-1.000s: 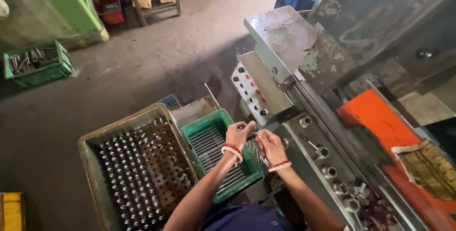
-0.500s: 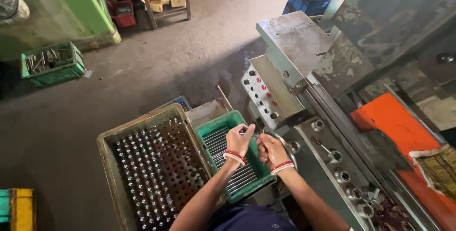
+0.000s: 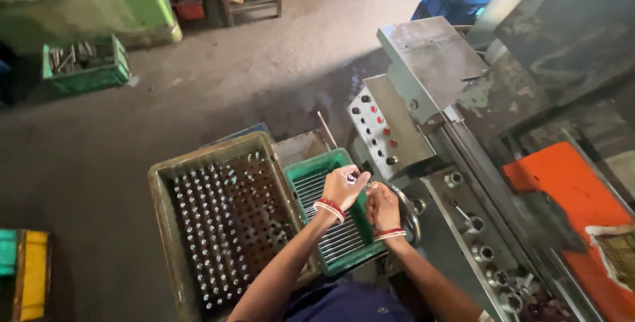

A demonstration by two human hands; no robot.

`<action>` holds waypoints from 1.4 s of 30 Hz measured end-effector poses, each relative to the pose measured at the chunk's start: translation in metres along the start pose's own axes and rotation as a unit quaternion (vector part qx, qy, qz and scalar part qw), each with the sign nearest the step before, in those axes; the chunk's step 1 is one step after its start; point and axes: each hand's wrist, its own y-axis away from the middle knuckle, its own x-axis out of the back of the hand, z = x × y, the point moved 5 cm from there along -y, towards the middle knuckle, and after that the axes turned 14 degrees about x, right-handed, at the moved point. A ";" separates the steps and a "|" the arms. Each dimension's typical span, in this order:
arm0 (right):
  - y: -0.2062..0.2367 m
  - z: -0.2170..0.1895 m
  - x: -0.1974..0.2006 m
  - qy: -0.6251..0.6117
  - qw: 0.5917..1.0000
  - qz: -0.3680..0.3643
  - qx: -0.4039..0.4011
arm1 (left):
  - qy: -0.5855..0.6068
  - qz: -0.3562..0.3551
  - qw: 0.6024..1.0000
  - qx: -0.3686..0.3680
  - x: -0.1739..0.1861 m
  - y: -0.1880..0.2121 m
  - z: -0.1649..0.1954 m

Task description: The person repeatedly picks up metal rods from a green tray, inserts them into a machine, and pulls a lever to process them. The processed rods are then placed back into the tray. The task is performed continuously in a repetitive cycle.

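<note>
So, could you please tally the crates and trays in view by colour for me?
Green: 2, the green crate of metal rods beneath both hands, left hand and right hand, and the green crate on the floor.
Grey: 1, the grey tray of upright metal pieces.
Red: 1, the red crate under the wooden table.
Total: 4.

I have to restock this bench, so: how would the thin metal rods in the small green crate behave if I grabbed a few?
The metal rods look stiff, straight and smooth, so probably slippery and apt to roll. They lie loose and parallel in the green crate, so neighbours may shift. The left hand pinches one; singly likely light.
</note>
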 end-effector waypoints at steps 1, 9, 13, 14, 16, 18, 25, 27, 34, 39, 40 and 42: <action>-0.001 0.000 -0.004 -0.001 1.000 -0.003 0.009 | 0.001 -0.003 1.000 0.018 0.001 -0.001 -0.004; -0.004 -0.029 -0.016 0.266 0.911 -0.067 0.308 | 0.315 -0.023 0.916 0.247 0.002 -0.001 -0.068; -0.012 -0.019 -0.023 0.251 0.904 -0.116 0.327 | 0.339 0.089 0.900 0.261 0.030 0.002 -0.083; -0.015 -0.002 -0.029 0.233 0.933 -0.165 0.218 | 0.403 0.102 0.873 0.257 0.034 0.003 -0.083; -0.009 0.033 -0.045 0.188 0.948 -0.255 -0.009 | 0.469 0.123 0.837 0.253 0.039 0.009 -0.080; 0.001 0.040 -0.068 0.116 0.928 -0.353 -0.002 | 0.481 0.134 0.827 0.260 0.039 0.015 -0.075; -0.019 0.020 -0.063 0.493 0.737 -0.428 0.173 | 0.575 0.232 0.767 0.167 0.134 0.018 -0.107; -0.027 0.017 -0.067 0.540 0.648 -0.433 0.319 | 0.529 0.259 0.794 0.152 0.165 0.028 -0.122; -0.043 0.080 -0.079 0.589 0.557 -0.468 0.350 | 0.506 0.272 0.794 0.200 0.204 0.094 -0.164; -0.045 0.100 -0.090 0.567 0.598 -0.459 0.333 | 0.443 0.295 0.815 0.230 0.221 0.127 -0.183; -0.044 0.100 -0.090 0.560 0.605 -0.458 0.333 | 0.379 0.291 0.840 0.257 0.225 0.129 -0.186; -0.039 0.096 -0.087 0.548 0.618 -0.455 0.334 | 0.246 0.276 0.879 0.302 0.233 0.126 -0.192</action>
